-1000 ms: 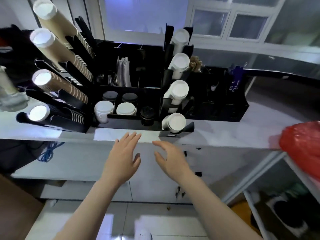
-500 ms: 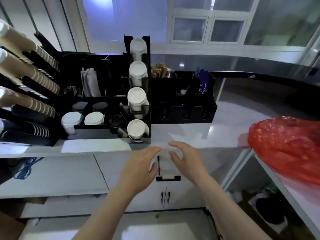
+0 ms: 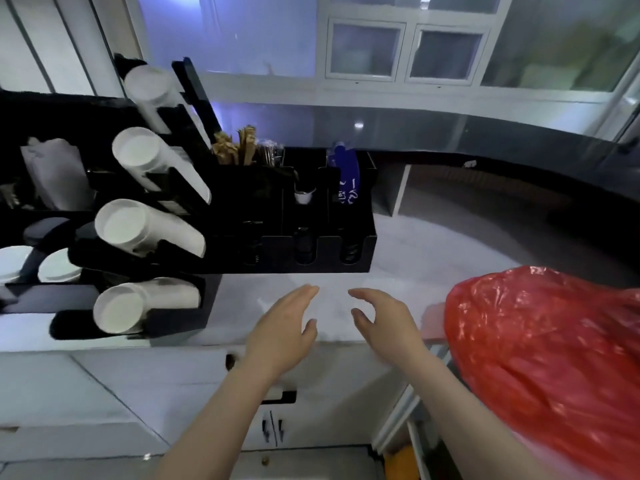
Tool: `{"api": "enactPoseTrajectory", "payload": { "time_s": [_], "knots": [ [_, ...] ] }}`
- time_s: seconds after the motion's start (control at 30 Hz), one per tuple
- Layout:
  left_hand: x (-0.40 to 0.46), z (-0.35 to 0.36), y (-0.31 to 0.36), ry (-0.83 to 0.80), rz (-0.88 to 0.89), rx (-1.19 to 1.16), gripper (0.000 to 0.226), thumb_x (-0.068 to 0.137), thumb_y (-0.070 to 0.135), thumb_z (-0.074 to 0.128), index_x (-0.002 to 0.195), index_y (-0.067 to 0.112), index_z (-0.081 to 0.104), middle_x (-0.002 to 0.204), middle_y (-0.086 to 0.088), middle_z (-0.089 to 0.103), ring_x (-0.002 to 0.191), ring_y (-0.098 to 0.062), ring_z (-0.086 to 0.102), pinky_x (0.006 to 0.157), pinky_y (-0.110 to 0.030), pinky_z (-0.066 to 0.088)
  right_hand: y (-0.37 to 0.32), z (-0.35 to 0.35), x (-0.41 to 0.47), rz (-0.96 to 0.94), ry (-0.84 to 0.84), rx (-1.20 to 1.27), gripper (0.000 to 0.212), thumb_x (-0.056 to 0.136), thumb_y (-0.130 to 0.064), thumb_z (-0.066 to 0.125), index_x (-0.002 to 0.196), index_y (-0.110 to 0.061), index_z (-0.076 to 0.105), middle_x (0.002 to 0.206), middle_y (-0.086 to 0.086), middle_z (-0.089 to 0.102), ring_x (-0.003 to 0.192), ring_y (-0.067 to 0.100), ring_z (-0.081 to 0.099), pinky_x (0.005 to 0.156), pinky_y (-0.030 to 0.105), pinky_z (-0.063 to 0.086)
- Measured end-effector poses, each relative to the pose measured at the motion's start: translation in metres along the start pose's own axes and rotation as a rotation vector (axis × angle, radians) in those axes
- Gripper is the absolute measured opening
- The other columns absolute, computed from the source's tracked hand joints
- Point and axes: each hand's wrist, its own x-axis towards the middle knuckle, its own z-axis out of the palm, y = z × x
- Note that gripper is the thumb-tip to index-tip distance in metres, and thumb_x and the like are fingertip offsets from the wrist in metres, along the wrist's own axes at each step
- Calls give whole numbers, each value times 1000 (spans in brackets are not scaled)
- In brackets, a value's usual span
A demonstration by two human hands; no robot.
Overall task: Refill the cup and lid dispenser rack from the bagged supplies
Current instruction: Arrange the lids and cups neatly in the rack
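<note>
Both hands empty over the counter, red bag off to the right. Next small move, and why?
Probably reach the right hand rightward to the red bag and take hold of it. Both hands hover open, the left hand holding nothing, and the bag lies just beside the right one.

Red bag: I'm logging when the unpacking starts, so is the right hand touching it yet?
Apart. The head view shows bare white counter between the right hand and the red bag.
</note>
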Motion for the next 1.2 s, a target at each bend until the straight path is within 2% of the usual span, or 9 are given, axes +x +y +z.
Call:
{"api": "enactPoseTrajectory", "payload": {
  "time_s": [0.17,0.33,0.5,0.6,0.77,0.97,1.03,1.1,1.2],
  "knots": [
    [51,4,-8,-28,-54,19,60,96,26,47,151,26,23,157,11,21,144,-7,17,115,-25,17,19,-7,47,-1,-23,-62,43,95,-26,53,138,-23,49,137,-7,53,128,11,44,103,21,31],
    [92,0,-28,12,-106,13,58,95,24,48,149,26,27,158,10,16,146,-8,10,119,-31,14,24,-8,89,-4,-19,-85,42,95,-25,54,136,-21,51,134,-6,55,127,12,45,102,20,32],
    [118,-14,-53,96,-196,-14,55,96,22,48,148,23,30,158,8,18,146,-9,10,119,-32,16,12,-8,132,-63,11,-82,37,91,-19,58,128,-19,59,123,-2,62,111,15,55,91,18,39],
    [118,-20,-67,137,-253,-25,55,96,21,48,148,21,30,158,9,16,146,-10,9,117,-34,19,-3,0,153,-119,22,-79,37,89,-19,61,126,-21,61,124,-5,62,117,15,52,94,20,39],
    [114,-25,-92,171,-297,92,63,95,18,49,151,14,22,161,-1,3,148,-15,-1,119,-34,11,-38,22,183,-252,-21,-78,41,88,-22,64,129,-21,59,124,-4,61,118,15,52,97,24,41],
    [106,-25,-118,123,-318,283,83,90,24,49,151,4,-4,158,-12,-17,147,-23,-9,119,-30,0,-84,58,221,-385,-125,-116,49,86,-28,67,132,-22,54,130,-2,57,121,17,50,98,28,42],
    [104,-21,-120,120,-308,266,83,90,22,48,151,4,-5,157,-11,-22,148,-24,-4,117,-28,2,-99,72,236,-403,-159,-164,53,85,-30,69,134,-21,52,131,1,55,121,20,51,96,32,46],
    [101,-18,-122,118,-339,238,85,89,23,51,151,4,-5,155,-10,-27,147,-25,6,116,-27,11,-111,85,249,-401,-211,-240,61,83,-33,71,137,-21,47,133,4,53,122,24,49,94,38,48],
    [94,-15,-129,95,-403,223,89,89,23,54,151,6,-8,152,-11,-34,146,-28,12,114,-30,20,-122,101,266,-407,-334,-419,78,77,-39,74,143,-23,37,138,8,46,127,30,42,97,44,46]
  ]
}}
